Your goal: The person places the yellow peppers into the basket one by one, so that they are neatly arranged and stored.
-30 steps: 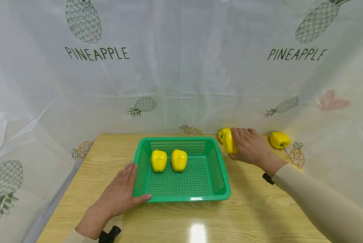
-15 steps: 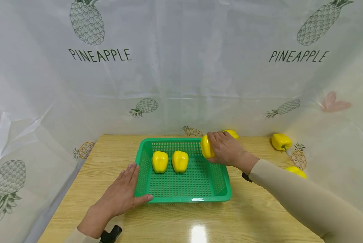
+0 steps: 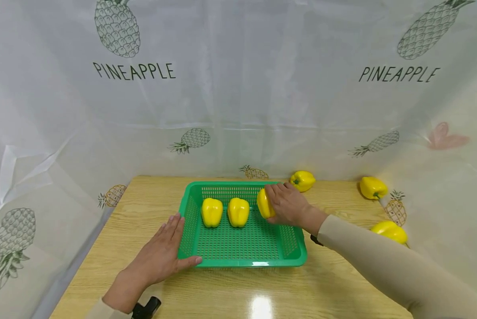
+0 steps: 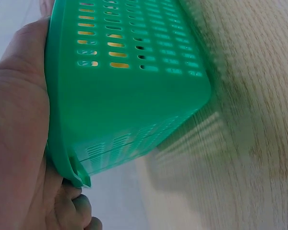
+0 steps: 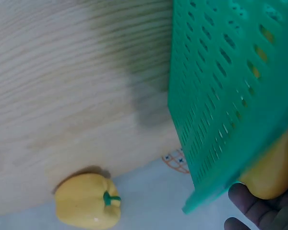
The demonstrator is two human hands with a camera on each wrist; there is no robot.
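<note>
A green plastic basket (image 3: 246, 262) with slotted walls stands on the wooden table. Two yellow bell peppers, one at the left (image 3: 212, 212) and one beside it (image 3: 238, 212), sit upright inside. With my right hand (image 3: 289, 204) I grip a third yellow bell pepper (image 3: 265, 204) over the basket's right part; whether it touches the floor I cannot tell. That pepper (image 5: 273, 170) also shows behind the basket wall in the right wrist view. My left hand (image 3: 158, 252) rests along the basket's left rim with its fingers straight and thumb on the front corner.
More yellow bell peppers lie right of the basket: one by the back edge (image 3: 303, 180), one at the back right corner (image 3: 373, 188), one near the right edge (image 3: 390, 232). A white curtain (image 3: 238, 97) printed with pineapples hangs around the table (image 3: 206, 292).
My right hand has carried the gripped pepper leftward from the table's back right and down into the basket's right side. My left hand stays on the rim.
</note>
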